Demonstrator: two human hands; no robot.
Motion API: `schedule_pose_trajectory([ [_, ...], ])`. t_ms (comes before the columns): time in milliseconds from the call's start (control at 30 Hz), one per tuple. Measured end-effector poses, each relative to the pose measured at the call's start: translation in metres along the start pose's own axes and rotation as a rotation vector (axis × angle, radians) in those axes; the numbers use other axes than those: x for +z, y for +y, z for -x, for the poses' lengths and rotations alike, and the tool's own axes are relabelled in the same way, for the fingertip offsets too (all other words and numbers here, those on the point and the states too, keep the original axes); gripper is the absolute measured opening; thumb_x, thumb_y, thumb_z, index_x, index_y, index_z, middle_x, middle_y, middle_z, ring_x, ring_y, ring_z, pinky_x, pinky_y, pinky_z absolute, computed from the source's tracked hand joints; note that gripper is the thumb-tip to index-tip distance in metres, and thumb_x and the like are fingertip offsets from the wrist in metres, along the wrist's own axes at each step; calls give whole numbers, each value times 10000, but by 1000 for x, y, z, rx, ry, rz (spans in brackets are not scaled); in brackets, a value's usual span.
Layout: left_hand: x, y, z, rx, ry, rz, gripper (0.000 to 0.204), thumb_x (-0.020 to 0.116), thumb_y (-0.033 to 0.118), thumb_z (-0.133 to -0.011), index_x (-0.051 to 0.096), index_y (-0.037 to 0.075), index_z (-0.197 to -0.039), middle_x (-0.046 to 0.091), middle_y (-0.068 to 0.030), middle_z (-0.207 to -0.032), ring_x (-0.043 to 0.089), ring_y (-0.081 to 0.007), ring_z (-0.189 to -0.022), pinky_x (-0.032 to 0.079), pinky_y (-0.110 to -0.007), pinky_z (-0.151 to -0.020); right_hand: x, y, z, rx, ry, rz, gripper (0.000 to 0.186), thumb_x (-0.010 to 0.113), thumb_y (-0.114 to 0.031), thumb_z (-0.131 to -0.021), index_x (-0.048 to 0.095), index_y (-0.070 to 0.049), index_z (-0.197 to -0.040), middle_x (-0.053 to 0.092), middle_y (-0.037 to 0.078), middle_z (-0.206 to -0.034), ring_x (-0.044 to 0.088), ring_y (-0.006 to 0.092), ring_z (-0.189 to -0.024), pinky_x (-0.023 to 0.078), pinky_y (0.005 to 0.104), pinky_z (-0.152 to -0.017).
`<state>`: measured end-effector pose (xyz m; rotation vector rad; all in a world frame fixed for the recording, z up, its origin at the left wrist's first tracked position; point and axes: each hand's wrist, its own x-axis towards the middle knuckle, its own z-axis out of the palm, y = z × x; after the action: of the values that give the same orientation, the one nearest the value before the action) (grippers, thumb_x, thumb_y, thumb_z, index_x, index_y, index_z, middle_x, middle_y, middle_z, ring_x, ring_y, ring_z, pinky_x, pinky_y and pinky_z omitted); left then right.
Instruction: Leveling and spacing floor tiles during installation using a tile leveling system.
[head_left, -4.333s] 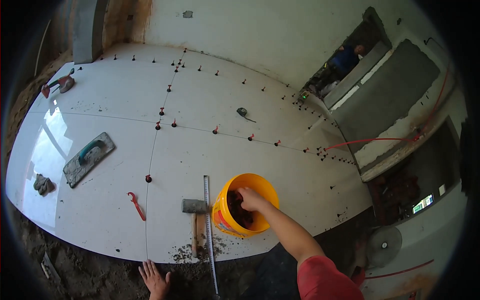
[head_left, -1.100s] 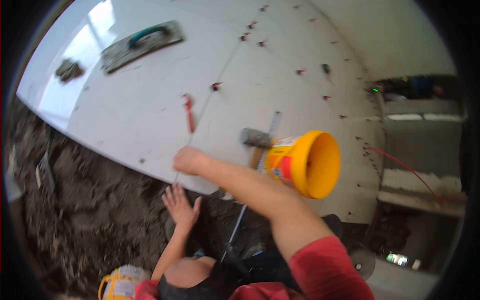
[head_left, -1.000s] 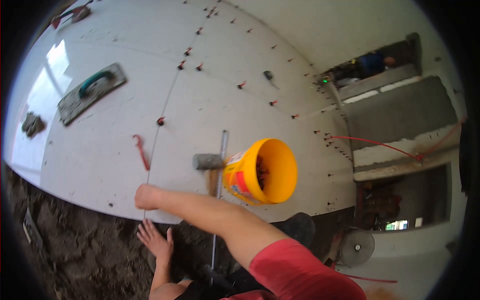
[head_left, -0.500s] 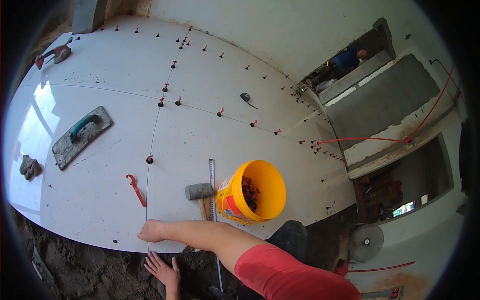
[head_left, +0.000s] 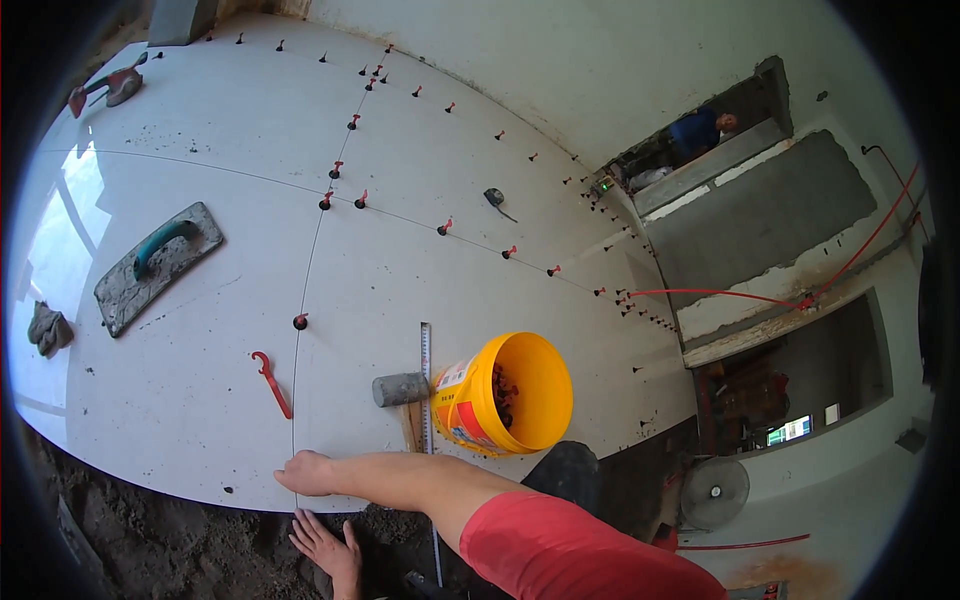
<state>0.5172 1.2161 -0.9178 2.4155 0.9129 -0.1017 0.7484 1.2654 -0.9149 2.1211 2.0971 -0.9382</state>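
Note:
My right hand reaches in from the right, with its fingers closed at the joint between two large white tiles, close to their near edge. Whatever those fingers hold, if anything, is hidden. Just below, my left hand is open, palm down, its fingertips at the tile edge above the dark mortar. A red hooked wrench lies left of the joint. To the right lie a grey-headed mallet and a tape measure's extended blade. A black leveling clip with its top gone or low sits farther up the joint.
A yellow bucket of red and black clips stands beside the mallet. A teal-handled float, a grey rag and a suction-cup lifter rest on the left tiles. Dark mortar borders the near edge. Another person is beyond the wall opening.
The view has shifted slightly. Both hands keep nearly the same places, the right closed at the joint and the left spread at the tile edge.

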Motion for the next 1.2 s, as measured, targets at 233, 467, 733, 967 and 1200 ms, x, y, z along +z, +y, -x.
schedule_pose_trajectory([
  [233,5,2,1,6,54,30,962,730,462,-935,339,-65,-1639,304,-226,-1751,285,-439,-1602,133,-617,-1331,17,-7,5,355,143,-76,170,618,-173,-973,609,-17,-1039,761,195,-831,776,400,-800,616,509,-709],
  [467,-2,-3,-1,27,67,23,915,730,408,-944,346,-42,-1643,311,-216,-1751,293,-427,-1594,145,-600,-1330,24,-14,17,425,296,-178,300,655,-337,-1003,631,-42,-1054,770,174,-866,775,374,-870,599,508,-791],
  [733,-9,-2,-7,77,95,103,901,766,358,-924,368,-69,-1610,348,-253,-1716,308,-467,-1576,187,-627,-1313,45,-4,9,426,538,-101,301,641,-361,-1020,677,-91,-892,726,137,-762,747,355,-746,595,493,-739],
  [967,-15,-2,-14,94,234,251,806,748,252,-960,378,-94,-1587,363,-287,-1692,326,-490,-1558,282,-610,-1272,28,9,13,181,412,1,291,635,-346,-1023,658,-89,-889,721,134,-752,741,342,-728,593,483,-711],
  [1200,-18,-9,-8,81,269,356,747,728,212,-974,402,-73,-1582,372,-303,-1679,338,-510,-1540,280,-601,-1270,16,15,8,-57,375,86,205,650,-291,-971,630,-94,-915,714,130,-811,744,343,-766,598,478,-702],
])
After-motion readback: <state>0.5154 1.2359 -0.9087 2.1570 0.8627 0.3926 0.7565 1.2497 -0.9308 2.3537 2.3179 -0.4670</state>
